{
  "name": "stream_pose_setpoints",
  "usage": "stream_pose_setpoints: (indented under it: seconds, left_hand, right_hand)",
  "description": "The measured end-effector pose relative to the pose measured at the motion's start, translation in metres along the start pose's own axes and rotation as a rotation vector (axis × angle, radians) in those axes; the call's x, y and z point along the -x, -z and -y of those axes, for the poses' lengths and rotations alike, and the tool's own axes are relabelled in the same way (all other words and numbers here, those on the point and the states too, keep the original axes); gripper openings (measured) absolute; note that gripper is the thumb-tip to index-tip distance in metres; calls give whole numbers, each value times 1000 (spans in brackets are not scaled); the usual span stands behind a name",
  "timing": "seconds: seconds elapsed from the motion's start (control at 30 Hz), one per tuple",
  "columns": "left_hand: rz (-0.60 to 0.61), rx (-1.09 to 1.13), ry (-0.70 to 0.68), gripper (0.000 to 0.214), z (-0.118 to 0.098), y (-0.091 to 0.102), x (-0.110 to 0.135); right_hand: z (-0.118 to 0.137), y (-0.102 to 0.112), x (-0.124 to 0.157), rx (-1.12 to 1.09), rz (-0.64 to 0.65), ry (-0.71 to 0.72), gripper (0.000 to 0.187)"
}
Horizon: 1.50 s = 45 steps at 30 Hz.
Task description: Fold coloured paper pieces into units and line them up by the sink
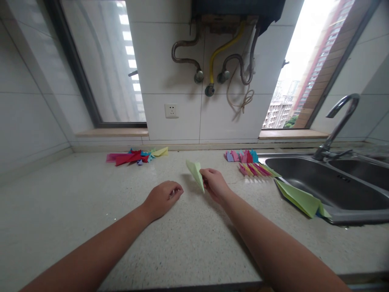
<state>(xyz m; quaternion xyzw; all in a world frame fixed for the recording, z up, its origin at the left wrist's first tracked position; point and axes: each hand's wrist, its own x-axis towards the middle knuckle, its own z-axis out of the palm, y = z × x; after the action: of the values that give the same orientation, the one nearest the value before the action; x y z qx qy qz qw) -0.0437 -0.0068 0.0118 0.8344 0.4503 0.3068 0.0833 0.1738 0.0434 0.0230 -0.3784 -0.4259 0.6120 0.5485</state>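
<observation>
My right hand (215, 184) pinches a pale green folded paper plane (197, 173) by its near edge, tilted just above the countertop. Resting on the counter to the left of it, my left hand (164, 196) is loosely curled, thumb close to the fingertips, with nothing visible in it. A jumbled pile of colourful folded paper pieces (133, 157) lies near the wall at the left. On the right, small folded paper pieces (241, 155) stand in a row, and behind-to-front of them comes a row of pink and yellow paper planes (257, 169). A larger green paper plane (300, 197) lies along the sink's edge.
A double steel sink (306, 162) with a curved faucet (340, 121) is set into the speckled countertop (182, 247) at the right. On the tiled wall are a socket (171, 110), metal hoses (184, 60) and a yellow pipe (214, 56) under a dark appliance (237, 10). Windows flank them.
</observation>
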Motion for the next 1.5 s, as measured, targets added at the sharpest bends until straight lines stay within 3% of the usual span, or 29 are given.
stream_pose_setpoints:
  seconds: [0.27, 0.43, 0.57, 0.67, 0.8, 0.93, 1.07, 1.23, 1.5]
  left_hand:
    - [-130, 378, 138, 25, -9, -8, -3]
    - [-118, 687, 323, 35, -2, -15, -6]
    - [-76, 847, 293, 37, -4, -15, -7]
    - [-86, 821, 259, 33, -7, -14, -7]
    - [-87, 836, 249, 31, -8, -14, -7]
    - [-120, 886, 188, 40, -8, -15, -7]
    - [-138, 879, 179, 58, -9, -12, -7]
    - [-168, 749, 170, 20, -3, -5, -7]
    - [-213, 704, 233, 17, 4, -5, -5]
  right_hand:
    - [-9, -13, 10, 154, 73, 43, 21]
    - [-15, -18, 13, 265, 139, 165, 21]
    - [-18, -17, 13, 453, 173, 301, 20]
    - [-18, -17, 14, 550, 180, 368, 17]
    - [-14, -19, 18, 513, 214, 355, 12]
    - [-8, -19, 24, 480, 297, 400, 9]
    - [1, -18, 30, 603, 374, 553, 3]
    - [6, -14, 31, 687, 340, 638, 5]
    - [6, -12, 30, 656, 336, 604, 6]
